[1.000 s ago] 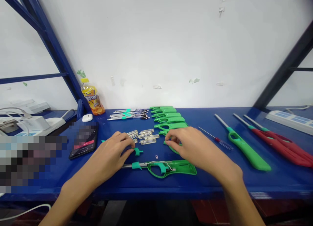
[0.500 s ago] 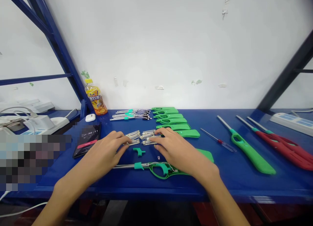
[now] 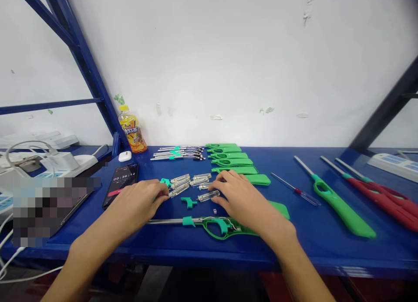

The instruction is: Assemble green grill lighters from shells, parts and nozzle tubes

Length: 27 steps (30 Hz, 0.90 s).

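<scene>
Two groups of clear plastic lighter fuel tanks lie on the blue table, a left group [image 3: 180, 180] and a right group [image 3: 200, 178]. My left hand [image 3: 143, 198] has its thumb and index finger closed at the outer end of the nearest left tank [image 3: 179, 191]. Teal plastic pieces [image 3: 165, 181] lie by its fingertips. My right hand [image 3: 240, 197] pinches the outer end of the nearest right tank [image 3: 208, 196]. In front lie a loose teal trigger [image 3: 188, 202], a tiny pale part [image 3: 214, 211] and an opened green lighter [image 3: 217, 237], partly hidden by my right forearm.
Behind are metal lighter tubes with wires [image 3: 178, 154] and several green casing halves [image 3: 230, 155]. To the right lie a screwdriver [image 3: 302, 194], a green lighter [image 3: 341, 210] and red lighters [image 3: 382, 193]. A phone [image 3: 120, 180], earbud case [image 3: 125, 156] and drink bottle [image 3: 133, 134] stand left.
My left hand has drawn left from its tanks, uncovering teal pieces. The nearest right tank has shifted right and toward me with my right hand. The tanks are more spread out.
</scene>
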### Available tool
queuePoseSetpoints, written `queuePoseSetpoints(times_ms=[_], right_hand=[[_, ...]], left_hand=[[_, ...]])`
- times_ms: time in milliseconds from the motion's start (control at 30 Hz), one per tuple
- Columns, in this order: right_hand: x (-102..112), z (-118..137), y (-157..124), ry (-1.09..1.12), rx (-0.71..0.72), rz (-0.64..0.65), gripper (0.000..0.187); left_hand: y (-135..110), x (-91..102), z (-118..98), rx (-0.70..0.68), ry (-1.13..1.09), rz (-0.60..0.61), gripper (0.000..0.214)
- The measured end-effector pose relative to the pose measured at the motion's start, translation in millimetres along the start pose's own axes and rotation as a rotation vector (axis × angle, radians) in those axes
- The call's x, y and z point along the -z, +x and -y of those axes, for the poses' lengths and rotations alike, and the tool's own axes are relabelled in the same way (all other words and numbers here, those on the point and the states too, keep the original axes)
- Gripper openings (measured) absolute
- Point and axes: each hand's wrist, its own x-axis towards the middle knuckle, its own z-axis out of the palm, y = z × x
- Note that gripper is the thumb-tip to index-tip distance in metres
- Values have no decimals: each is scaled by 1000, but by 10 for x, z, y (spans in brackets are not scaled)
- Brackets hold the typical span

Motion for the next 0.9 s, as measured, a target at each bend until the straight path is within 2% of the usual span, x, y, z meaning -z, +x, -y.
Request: queuePoseSetpoints(times_ms=[67, 300, 667, 900], right_hand=[[-20, -17, 7, 6, 12, 3, 17], [-19, -42, 51, 18, 29, 7, 4], [-17, -47, 96, 0, 43, -2, 16], [-15, -49, 91, -4, 40, -5, 17]], left_hand=[[15, -12, 4, 2, -1, 11, 26], [69, -95, 49, -6, -30, 12, 27], [54, -226, 124, -22, -79, 0, 24], [-52, -104, 32, -2, -74, 12, 25]])
